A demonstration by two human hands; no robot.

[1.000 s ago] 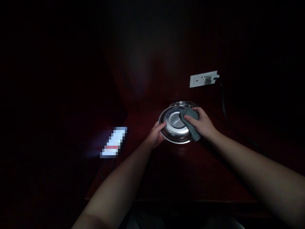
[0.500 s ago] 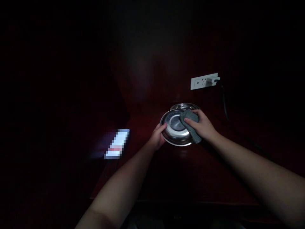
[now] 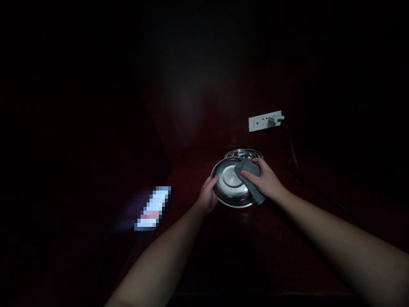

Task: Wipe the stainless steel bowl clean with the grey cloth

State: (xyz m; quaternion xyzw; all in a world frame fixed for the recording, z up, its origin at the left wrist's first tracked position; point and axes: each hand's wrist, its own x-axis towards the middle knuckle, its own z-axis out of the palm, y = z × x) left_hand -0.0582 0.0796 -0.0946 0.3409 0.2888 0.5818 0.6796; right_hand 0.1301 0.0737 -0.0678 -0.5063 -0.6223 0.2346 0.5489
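Note:
A shiny round metal plate [image 3: 228, 194] is tilted up between my two hands. My left hand [image 3: 208, 195] grips its left rim, thumb on the upper face and fingers behind. In my right hand [image 3: 266, 179] is a folded grey-green cloth [image 3: 251, 170], pressed against the plate's right side; the thumb lies on top of it. Just behind the held plate, more round metal dishware [image 3: 243, 152] rests on the dark red table, partly covered by the plate and my right hand.
A white wall socket [image 3: 264, 121] with a plug in it sits at the back right, its dark cord [image 3: 292, 149] trailing down to the table [image 3: 249, 256]. On the left, a bright, pixelated rectangular screen [image 3: 153, 209] lies near the table's edge. The surroundings are very dark.
The whole view has shifted, so everything appears lower and slightly left. Both hands keep their hold on plate and cloth; the cloth stays at the plate's right side.

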